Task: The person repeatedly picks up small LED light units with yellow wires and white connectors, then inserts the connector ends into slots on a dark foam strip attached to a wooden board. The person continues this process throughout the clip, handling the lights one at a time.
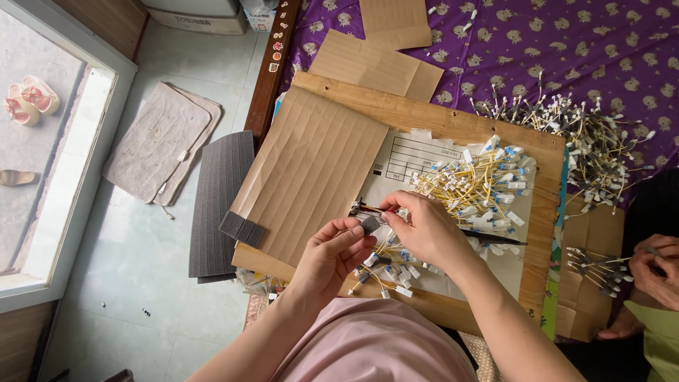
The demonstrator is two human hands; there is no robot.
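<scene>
Left hand [338, 247] pinches a small dark grey foam piece [370, 224] between thumb and fingertips, just above the lower edge of a wooden board [453, 122]; right hand [423, 226] meets it from the other side, fingers closed on the end of a thin yellow wire [368, 209], so that both hands touch at the middle of the board; whether the foam already touches the wire cannot be told. Under the hands lies a small cluster of yellow wires with white and blue plugs [385, 265]; a larger heap of the same wires [481, 185] rests just beyond the right hand on a white printed sheet [417, 157]; a ribbed sheet of brown cardboard [311, 170] covers the board's left half, with a strip of grey foam pieces [242, 228] at its lower corner. Farther right, on a purple patterned cloth [601, 49], sits another wire pile [587, 134]; at the right edge another person's hand [654, 272] grips a bundle of dark-tipped wires [601, 269].
</scene>
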